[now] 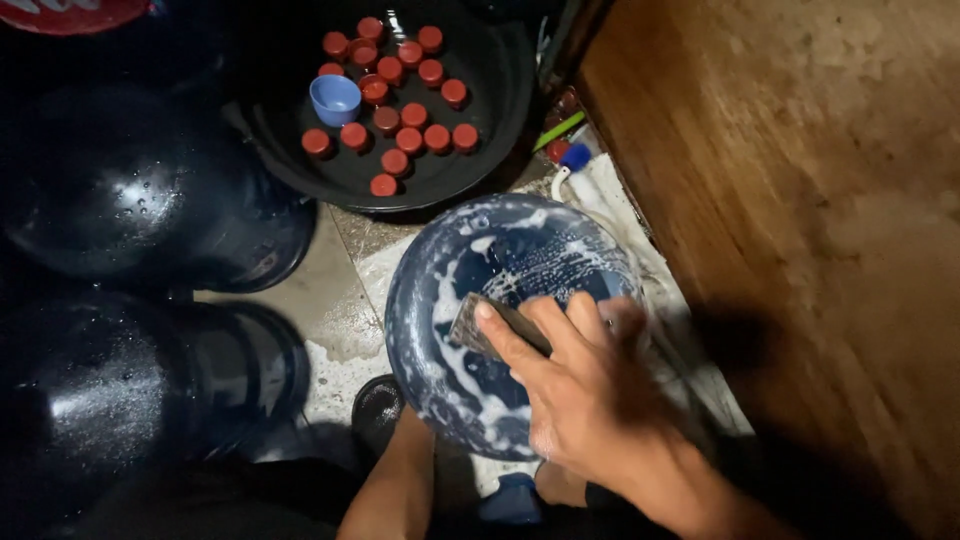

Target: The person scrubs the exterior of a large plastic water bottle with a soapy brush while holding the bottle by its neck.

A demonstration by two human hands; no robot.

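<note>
Lower centre of frame: right hand presses a scrubbing sponge under flat fingers onto the soapy blue vessel, sponge's long axis running diagonally. The left hand, apparently beneath, is hidden; its grip cannot be told.

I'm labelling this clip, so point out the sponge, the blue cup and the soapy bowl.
sponge [468, 326], head view, its bare left end.
blue cup [335, 100], head view, its inside.
soapy bowl [440, 400], head view, its foamy lower-left rim.
</note>
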